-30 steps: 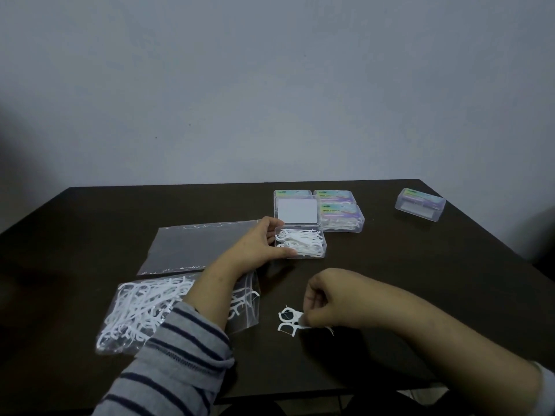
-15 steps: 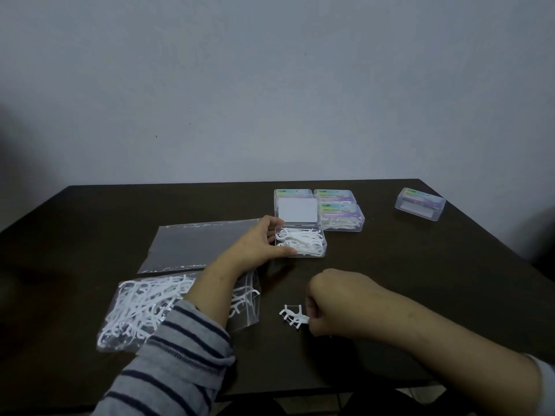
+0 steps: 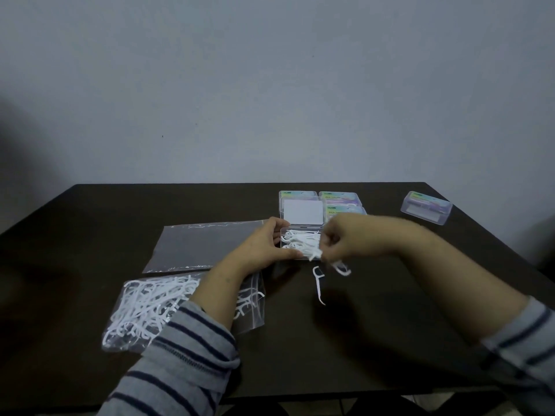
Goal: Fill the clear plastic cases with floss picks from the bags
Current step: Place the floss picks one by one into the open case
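Here the left hand [image 3: 264, 246] grips the open case [image 3: 300, 244] to steady it on the bench [image 3: 390, 295] while the right hand [image 3: 339, 240] pinches floss picks [image 3: 313, 253] over its near edge, 1 stray pick [image 3: 318, 283] lying just below.

left hand [image 3: 264, 247] gripping open case [image 3: 300, 244] at its left edge | right hand [image 3: 345, 238] pinching bunch of picks [image 3: 313, 253] at case's near right corner, motion-blurred | one loose pick [image 3: 318, 283] on surface [image 3: 390, 310] just below | full bag [image 3: 150, 307] near left, flat bag [image 3: 204, 244] behind it | closed cases [image 3: 339, 199] beyond; one [image 3: 426, 207] far right
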